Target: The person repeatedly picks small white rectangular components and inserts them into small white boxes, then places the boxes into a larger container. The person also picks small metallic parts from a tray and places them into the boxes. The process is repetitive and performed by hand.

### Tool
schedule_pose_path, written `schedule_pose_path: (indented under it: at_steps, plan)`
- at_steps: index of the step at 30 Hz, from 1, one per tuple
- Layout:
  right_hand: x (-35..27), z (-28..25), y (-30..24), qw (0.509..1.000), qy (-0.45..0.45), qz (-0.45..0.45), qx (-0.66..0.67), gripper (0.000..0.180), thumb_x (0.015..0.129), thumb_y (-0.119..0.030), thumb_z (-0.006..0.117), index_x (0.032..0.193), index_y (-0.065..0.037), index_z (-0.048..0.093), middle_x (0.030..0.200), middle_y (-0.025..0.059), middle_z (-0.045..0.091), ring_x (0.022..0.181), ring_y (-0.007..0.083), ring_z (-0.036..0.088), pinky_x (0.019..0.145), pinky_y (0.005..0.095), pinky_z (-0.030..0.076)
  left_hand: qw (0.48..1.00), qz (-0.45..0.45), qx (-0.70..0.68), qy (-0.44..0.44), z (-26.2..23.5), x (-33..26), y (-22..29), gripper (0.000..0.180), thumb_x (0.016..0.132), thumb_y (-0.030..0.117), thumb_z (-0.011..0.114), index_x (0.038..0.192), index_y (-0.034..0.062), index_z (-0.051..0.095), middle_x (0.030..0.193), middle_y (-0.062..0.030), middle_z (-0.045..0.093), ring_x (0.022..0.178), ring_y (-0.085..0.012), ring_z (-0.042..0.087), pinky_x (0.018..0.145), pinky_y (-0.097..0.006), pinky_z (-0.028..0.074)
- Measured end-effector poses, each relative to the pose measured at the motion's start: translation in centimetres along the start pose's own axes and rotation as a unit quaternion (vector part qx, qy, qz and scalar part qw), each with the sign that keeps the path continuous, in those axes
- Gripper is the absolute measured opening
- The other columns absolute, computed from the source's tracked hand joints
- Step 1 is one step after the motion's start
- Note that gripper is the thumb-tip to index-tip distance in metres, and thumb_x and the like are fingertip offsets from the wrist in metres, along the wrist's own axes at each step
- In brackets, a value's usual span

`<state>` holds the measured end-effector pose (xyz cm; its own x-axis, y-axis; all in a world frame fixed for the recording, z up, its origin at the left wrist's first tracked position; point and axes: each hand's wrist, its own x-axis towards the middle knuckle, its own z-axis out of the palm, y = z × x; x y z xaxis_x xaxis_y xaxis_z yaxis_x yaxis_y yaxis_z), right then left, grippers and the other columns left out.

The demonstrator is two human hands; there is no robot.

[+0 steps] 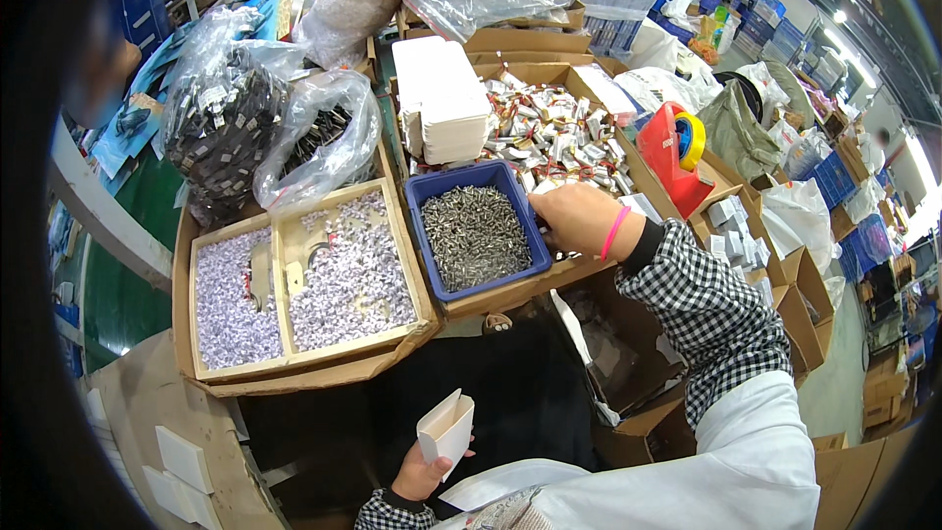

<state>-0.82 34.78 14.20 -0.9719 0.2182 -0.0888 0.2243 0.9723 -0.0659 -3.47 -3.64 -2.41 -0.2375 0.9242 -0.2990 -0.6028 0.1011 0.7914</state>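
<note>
Low at the front, my left hand is closed round a small white open-topped paper box, tilted with its opening up. My right hand, with a pink band at the wrist, reaches out to the right rim of a blue plastic bin. Its fingers are curled downward, and their tips and whatever they pinch are hidden. Small metal cylindrical parts fill the bin. Just behind this hand lies a cardboard box of silvery wired parts with red leads.
Left of the bin, a two-part wooden tray holds many tiny whitish pieces. Bags of black parts stand behind it. White cards are stacked behind the bin. A red tape dispenser stands right; white boxes lie lower left.
</note>
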Motion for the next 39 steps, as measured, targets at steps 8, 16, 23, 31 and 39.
schedule_pose_path:
  at_steps: [8,16,23,31,39]
  plan:
    - [-2.3,-0.9,2.3,0.982,0.102,0.078,0.142,0.026,0.073,-0.017,0.06,0.094,-0.001,0.062,0.083,0.0192,0.065,0.081,0.0376,0.063,0.073,0.0429,0.05,1.0,-0.008,-0.017,0.026,0.6,-0.4,0.6,0.105,0.066,0.059,0.076,0.139,0.0004,0.027,0.122,-0.018,0.05,0.11,-0.0268,0.054,0.088,-0.043,0.05]
    - [-7.3,-4.8,0.3,0.873,0.123,0.068,0.467,0.022,0.084,-0.008,0.065,0.105,-0.001,0.061,0.091,-0.0001,0.061,0.081,0.0061,0.055,0.072,0.0208,0.046,0.991,-0.009,-0.127,-0.043,0.5,0.2,1.1,0.105,0.065,0.056,0.078,0.139,-0.0009,0.029,0.122,-0.0223,0.052,0.109,-0.0319,0.055,0.086,-0.046,0.051]
    - [-6.3,-2.2,-9.6,0.833,-0.122,-0.266,0.469,0.024,0.08,-0.003,0.067,0.104,-0.003,0.061,0.1,0.0086,0.064,0.085,0.0186,0.064,0.075,0.0283,0.05,0.96,-0.046,-0.184,-0.207,0.4,0.6,1.3,0.098,0.079,0.075,0.04,0.137,-0.0042,0.033,0.121,-0.0243,0.053,0.094,-0.026,0.062,0.075,-0.037,0.055]
    - [-4.9,-0.3,-13.8,0.793,-0.219,-0.387,0.417,0.022,0.082,-0.005,0.063,0.104,-0.004,0.059,0.094,0.0119,0.063,0.085,0.03,0.061,0.074,0.035,0.051,0.93,-0.084,-0.169,-0.315,-0.5,-1.2,1.9,0.089,0.086,0.07,0.035,0.133,-0.0046,0.039,0.117,-0.0218,0.055,0.096,-0.0237,0.062,0.071,-0.034,0.057]
    - [-7.1,-0.6,-15.3,0.78,-0.334,-0.452,0.276,0.03,0.076,-0.002,0.061,0.106,-0.005,0.059,0.097,0.0103,0.063,0.082,0.0279,0.063,0.071,0.0349,0.053,0.937,-0.143,0.028,-0.318,-1.1,-0.4,0.8,0.071,0.096,0.056,0.033,0.132,-0.0045,0.04,0.118,-0.018,0.056,0.097,-0.0215,0.061,0.075,-0.032,0.056]
